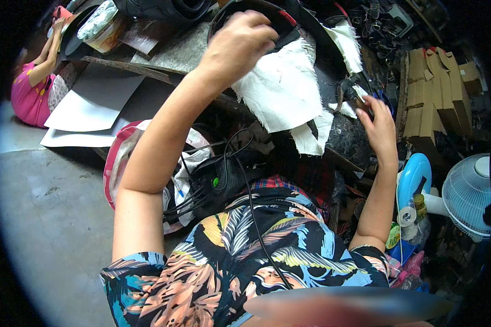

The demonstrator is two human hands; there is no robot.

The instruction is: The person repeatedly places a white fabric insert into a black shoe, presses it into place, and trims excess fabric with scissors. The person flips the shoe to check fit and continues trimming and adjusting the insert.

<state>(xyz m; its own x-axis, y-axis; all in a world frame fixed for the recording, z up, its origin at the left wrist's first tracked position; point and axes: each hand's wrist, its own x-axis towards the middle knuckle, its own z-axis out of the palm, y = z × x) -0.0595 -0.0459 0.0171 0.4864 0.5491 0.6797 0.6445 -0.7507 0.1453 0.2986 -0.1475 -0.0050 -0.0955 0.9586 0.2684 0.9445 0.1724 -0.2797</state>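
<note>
My left hand (237,43) is raised at the top middle, fingers curled and slightly blurred, over a black curved piece (285,17) with a red edge. Whatever its fingertips may grip is hidden. Below it a frayed white cloth (283,90) hangs toward me over the bench edge. To the right, my right hand (379,128) has thumb and fingers closed around a small dark tool (360,103), whose exact kind is unclear. Near that tool lies a white scrap (343,110). A second white cloth (345,46) hangs from another black curved strip farther back.
White sheets (90,103) lie at the left beside a tub (101,30). A pink-rimmed basket (114,158) and black cables (237,147) are close to my body. Cardboard pieces (433,92) and a blue fan (466,191) stand right. Another person (33,101) sits far left.
</note>
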